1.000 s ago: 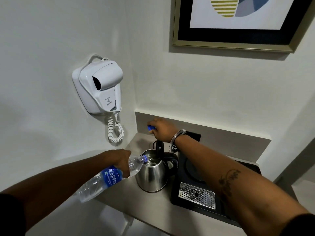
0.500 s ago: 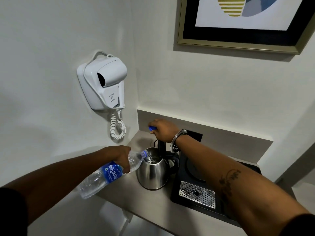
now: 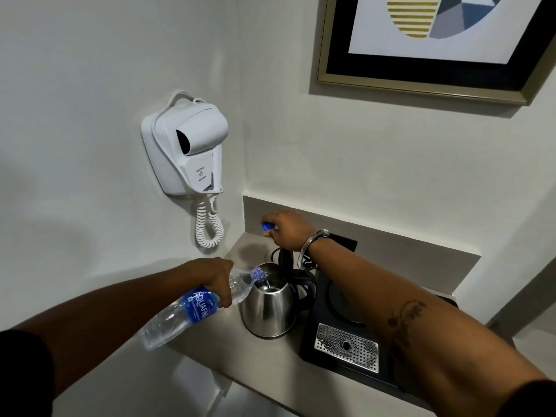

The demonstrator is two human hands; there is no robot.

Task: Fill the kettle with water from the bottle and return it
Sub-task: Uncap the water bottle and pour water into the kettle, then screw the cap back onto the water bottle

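A steel kettle [image 3: 269,311] stands on the grey shelf [image 3: 216,350], left of the black tray, with its black lid [image 3: 285,260] raised upright. My left hand [image 3: 215,275] grips a clear water bottle [image 3: 192,310] with a blue label, tipped so its mouth sits over the kettle's opening; water runs in. My right hand [image 3: 287,228] hovers behind the kettle, fingers closed on the blue bottle cap [image 3: 267,226]. A metal bangle circles that wrist.
A black tray [image 3: 340,335] with a round base and a perforated metal grate lies right of the kettle. A white wall-hung hair dryer [image 3: 188,149] with a coiled cord hangs at the left. A framed picture [image 3: 436,40] hangs above.
The view has shifted a little. Both hands stay in place, and the bottle keeps its tilt over the kettle.
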